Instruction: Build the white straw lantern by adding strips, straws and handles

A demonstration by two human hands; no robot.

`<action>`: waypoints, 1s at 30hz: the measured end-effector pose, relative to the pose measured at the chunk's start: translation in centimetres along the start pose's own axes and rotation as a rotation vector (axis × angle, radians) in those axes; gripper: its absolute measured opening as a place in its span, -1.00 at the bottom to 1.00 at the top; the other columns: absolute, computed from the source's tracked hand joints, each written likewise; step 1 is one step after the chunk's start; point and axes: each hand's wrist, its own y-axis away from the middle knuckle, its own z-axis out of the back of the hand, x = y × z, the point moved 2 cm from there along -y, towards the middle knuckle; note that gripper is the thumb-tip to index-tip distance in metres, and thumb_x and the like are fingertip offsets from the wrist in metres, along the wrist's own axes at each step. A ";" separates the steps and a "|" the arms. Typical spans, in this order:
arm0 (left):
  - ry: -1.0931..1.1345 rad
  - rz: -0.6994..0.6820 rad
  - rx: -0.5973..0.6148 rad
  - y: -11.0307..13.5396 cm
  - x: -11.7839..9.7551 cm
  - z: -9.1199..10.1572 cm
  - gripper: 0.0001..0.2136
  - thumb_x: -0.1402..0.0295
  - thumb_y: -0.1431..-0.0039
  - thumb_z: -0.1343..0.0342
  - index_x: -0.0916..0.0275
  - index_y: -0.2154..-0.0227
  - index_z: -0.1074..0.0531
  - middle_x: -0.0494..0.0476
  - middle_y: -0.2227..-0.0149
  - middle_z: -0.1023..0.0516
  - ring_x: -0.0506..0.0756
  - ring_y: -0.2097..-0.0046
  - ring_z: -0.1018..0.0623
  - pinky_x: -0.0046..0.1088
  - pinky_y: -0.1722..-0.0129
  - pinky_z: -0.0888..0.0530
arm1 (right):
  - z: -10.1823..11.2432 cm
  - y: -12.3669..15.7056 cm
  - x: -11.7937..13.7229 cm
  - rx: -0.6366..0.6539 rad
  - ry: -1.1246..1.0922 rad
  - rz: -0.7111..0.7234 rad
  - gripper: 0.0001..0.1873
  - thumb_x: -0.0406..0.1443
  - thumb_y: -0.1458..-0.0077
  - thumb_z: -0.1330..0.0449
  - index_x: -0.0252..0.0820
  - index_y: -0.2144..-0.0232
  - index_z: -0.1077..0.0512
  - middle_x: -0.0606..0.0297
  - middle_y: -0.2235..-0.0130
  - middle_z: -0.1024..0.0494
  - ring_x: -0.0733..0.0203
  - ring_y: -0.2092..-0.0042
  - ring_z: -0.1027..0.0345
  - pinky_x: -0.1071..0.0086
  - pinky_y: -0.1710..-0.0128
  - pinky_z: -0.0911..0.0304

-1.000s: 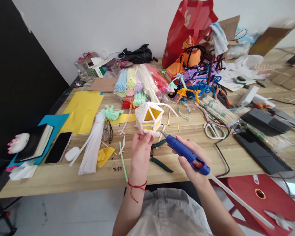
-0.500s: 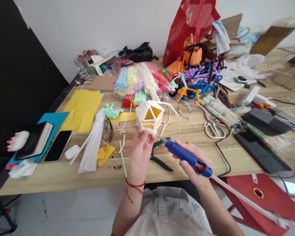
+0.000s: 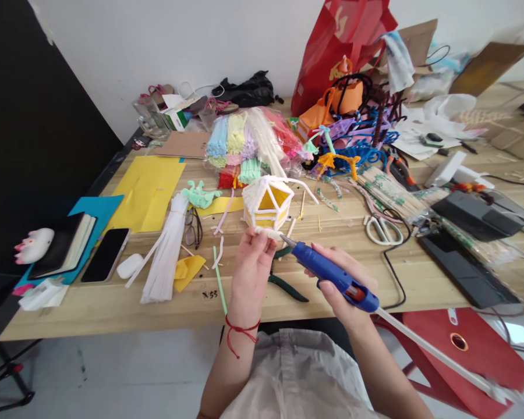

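My left hand (image 3: 254, 265) is closed at the fingertips on the lower edge of a small lantern-like house (image 3: 268, 203), white pipe-cleaner frame with yellow panels. A loose white pipe cleaner sticks out from its top to the right. My right hand (image 3: 344, 282) wraps around a blue hot glue gun (image 3: 325, 267). Its metal nozzle is at the house's bottom edge; whether it touches, I cannot tell. A white cord trails from the gun's rear. Under the nozzle lie dark green-handled pliers (image 3: 288, 286), partly hidden by my left hand.
Left on the table are white pipe cleaners (image 3: 166, 250), a phone (image 3: 106, 255), glasses (image 3: 194, 228) and yellow sheets (image 3: 148, 192). Bundled coloured pipe cleaners (image 3: 244, 139) lie behind the house. Scissors (image 3: 383, 230) and a black cable are on the right. A red stool (image 3: 475, 349) stands below.
The glue gun's nozzle has moved slightly left and up, nearer the house's bottom edge. Both hands keep their hold. The whole view has shifted slightly.
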 end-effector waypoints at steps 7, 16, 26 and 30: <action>-0.031 0.002 -0.054 0.0 -0.1 0.0 -0.83 0.51 0.04 -0.32 0.24 0.43 -0.42 -0.04 0.37 -0.55 -0.07 0.35 -0.54 -0.55 0.26 -0.45 | 0.2 0.2 0.5 0.046 0.019 0.059 -0.59 -0.14 -0.13 -0.19 -0.13 -0.01 -0.46 0.18 0.31 -0.57 0.16 0.44 -0.47 0.30 0.43 -0.36; 0.029 0.009 -0.023 0.3 -0.3 -0.1 -0.82 0.53 0.07 -0.33 0.24 0.44 -0.42 -0.06 0.38 -0.53 -0.06 0.32 -0.53 -0.53 0.25 -0.43 | 0.7 0.5 -0.2 -0.007 0.044 0.013 -0.59 -0.15 -0.11 -0.22 -0.13 0.00 -0.46 0.17 0.30 -0.59 0.13 0.43 -0.48 0.27 0.44 -0.37; -0.012 0.025 -0.044 0.3 0.3 0.1 -0.80 0.51 0.08 -0.34 0.24 0.43 -0.41 -0.06 0.40 -0.53 -0.07 0.35 -0.53 -0.54 0.26 -0.44 | 0.3 0.0 0.7 0.025 0.027 0.026 -0.58 -0.12 -0.13 -0.19 -0.17 0.00 -0.46 0.15 0.33 -0.55 0.14 0.43 -0.44 0.27 0.45 -0.34; -0.006 0.027 -0.059 0.2 0.2 0.2 -0.79 0.50 0.11 -0.36 0.24 0.43 -0.42 -0.06 0.41 -0.53 -0.08 0.37 -0.52 -0.55 0.29 -0.44 | 0.3 0.5 0.9 0.081 0.015 0.059 -0.59 -0.15 -0.12 -0.19 -0.15 -0.01 -0.44 0.16 0.33 -0.54 0.13 0.41 -0.42 0.27 0.45 -0.33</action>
